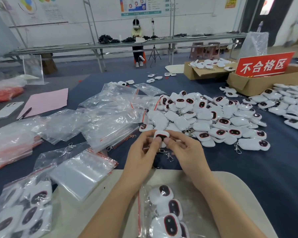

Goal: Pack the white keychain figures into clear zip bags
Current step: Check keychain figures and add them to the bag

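The task looks to be in its early part. The left hand (pixel 141 152) and right hand (pixel 184 150) meet at centre frame. Each pinches the same figure (pixel 161 136) between thumb and curled fingers, dark face up, over the blue table. Its clasp (pixel 169 157) dangles below, and it is not in any bag yet.

Done: a filled bag (pixel 24 212) lies at lower left, packed with several figures. A second bag (pixel 165 208) lies at bottom centre on the beige tray (pixel 230 194) and holds at least three. I cannot tell whether its zip is closed, as that end is blurred. Lying nearest the hands, it is likely the one being filled.

Left: a big pile (pixel 205 117) of loose figures sits just right of and beyond the hands. Another heap (pixel 291 103) lies at the right edge, and there are more in a box (pixel 205 73) at upper right. Empty bags (pixel 107 117) lie scattered at centre left, with a neat stack (pixel 79 174) at lower left. On this showing, far more figures are loose than packed.
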